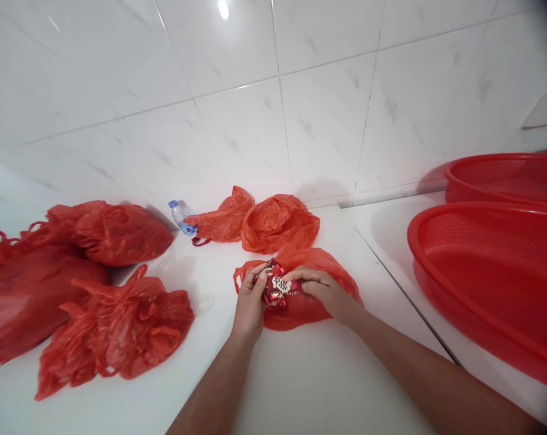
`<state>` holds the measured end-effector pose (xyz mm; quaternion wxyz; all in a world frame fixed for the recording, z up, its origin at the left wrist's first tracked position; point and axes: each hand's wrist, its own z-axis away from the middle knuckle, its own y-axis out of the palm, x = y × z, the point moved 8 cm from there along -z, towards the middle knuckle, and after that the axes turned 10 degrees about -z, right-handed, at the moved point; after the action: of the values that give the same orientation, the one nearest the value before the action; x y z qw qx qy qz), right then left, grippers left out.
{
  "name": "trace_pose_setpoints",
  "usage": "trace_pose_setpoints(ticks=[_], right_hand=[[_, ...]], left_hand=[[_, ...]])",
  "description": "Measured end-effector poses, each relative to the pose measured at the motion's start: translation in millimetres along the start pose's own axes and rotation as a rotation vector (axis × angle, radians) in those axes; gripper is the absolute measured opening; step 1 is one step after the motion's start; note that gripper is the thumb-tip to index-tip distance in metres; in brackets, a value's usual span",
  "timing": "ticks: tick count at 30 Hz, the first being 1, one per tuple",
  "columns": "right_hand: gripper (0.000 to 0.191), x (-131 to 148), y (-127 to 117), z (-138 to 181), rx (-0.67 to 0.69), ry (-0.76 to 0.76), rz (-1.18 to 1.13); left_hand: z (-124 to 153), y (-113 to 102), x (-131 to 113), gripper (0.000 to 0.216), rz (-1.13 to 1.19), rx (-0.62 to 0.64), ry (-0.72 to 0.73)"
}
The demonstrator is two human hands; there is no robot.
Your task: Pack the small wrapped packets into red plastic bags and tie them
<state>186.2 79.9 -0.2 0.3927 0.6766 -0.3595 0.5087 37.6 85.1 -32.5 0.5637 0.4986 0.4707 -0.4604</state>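
The left hand [250, 302] is curling its fingers around the left end of a small red packet [277, 289], with the thumb pressing on the top edge, so the hand is partly closed and gripping rather than lying flat. The right hand [325, 290] is pinching the right end of the same packet, its fingers bending down over the wrapper and its knuckles facing the camera. The packet is sitting between the two hands, touching both, and is showing a white heart-shaped label with print too small to read. Both hands are hovering just over an open red plastic bag [321, 258], which is lying on the white table [327, 380] directly under and behind the packet; whether the packet is touching the bag cannot be told. Behind that bag, two more crumpled red bags [277, 223] are lying near the tiled wall [327, 121], and a small clear water bottle [181, 215] with a blue cap is lying on its side just beside them. Well apart to the left, a heap of filled red bags [114, 232] is spreading across the table. To the right, on a neighbouring white surface, two shallow red mesh baskets [495, 272] are standing one behind the other.
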Motion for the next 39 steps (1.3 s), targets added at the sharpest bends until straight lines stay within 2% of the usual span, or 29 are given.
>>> trace_pose_setpoints(ticks=[4,9,13,15,18,22,24,26,34,39], right_hand=[[0.024,5,3,1,-0.006,-0.053,0.075],[0.025,9,6,3,-0.033,-0.121,0.215],[0.017,2,-13,3,-0.245,-0.078,0.292],[0.016,-7,-20,3,-0.296,-0.014,0.334],[0.022,-15,-14,2,-0.222,0.002,0.410],[0.032,-15,3,1,-0.078,-0.137,0.553],[0.029,-18,7,0,-0.030,-0.156,0.625],[0.018,-20,8,0,-0.005,-0.145,0.685],[0.012,-21,-5,3,-0.111,-0.033,0.730],[0.011,-35,-13,2,-0.156,0.057,0.587]], left_hand=[[1,4,-2,0.049,-0.016,0.057,0.041],[2,9,-5,0.054,-0.055,0.108,0.114],[3,-2,-18,0.052,-0.057,-0.027,0.216],[4,-10,-26,0.052,-0.091,-0.112,0.270],[6,-16,-34,0.050,-0.107,-0.173,0.324],[7,-18,-33,0.049,-0.110,-0.201,0.330],[7,-19,-31,0.050,-0.117,-0.218,0.325],[7,-21,-29,0.051,-0.120,-0.236,0.323],[5,-20,-25,0.051,-0.119,-0.234,0.310],[5,-18,-24,0.050,-0.170,-0.221,0.318]])
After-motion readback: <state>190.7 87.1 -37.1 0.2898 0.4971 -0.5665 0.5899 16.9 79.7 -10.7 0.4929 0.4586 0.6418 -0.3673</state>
